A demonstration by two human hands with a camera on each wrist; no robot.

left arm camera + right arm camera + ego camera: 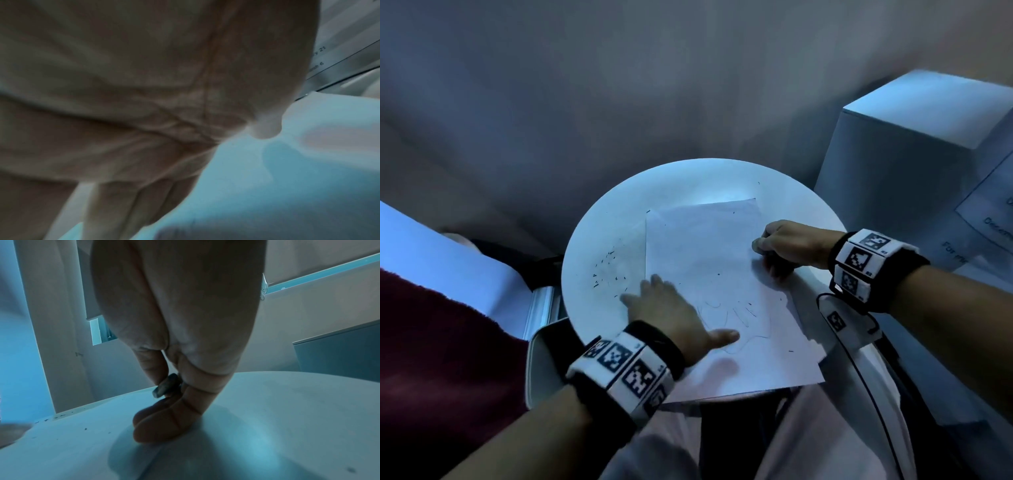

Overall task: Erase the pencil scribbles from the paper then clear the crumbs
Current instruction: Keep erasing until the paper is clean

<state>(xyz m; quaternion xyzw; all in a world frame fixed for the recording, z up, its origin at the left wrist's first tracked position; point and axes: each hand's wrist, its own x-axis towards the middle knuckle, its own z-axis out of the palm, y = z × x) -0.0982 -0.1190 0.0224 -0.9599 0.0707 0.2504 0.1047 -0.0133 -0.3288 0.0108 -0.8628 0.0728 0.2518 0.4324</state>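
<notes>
White paper (pixel 709 246), faint grey scribbles (pixel 726 315); dark crumbs (pixel 609 267); white round table (pixel 613 205); black-white checkered wristbands (pixel 626 370).

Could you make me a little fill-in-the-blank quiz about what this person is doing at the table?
1. The paper lies on a ____ white table.
2. The right hand pinches a small dark ____.
3. The left hand rests flat at the paper's ____ edge.
4. Most dark crumbs lie on the table, ____ of the paper.

Missing words: round; eraser; left; left

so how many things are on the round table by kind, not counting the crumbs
paper: 1
eraser: 1, pinched in the right hand
hands: 2, the left hand flat on the paper
total: 4, all on the round table
</notes>
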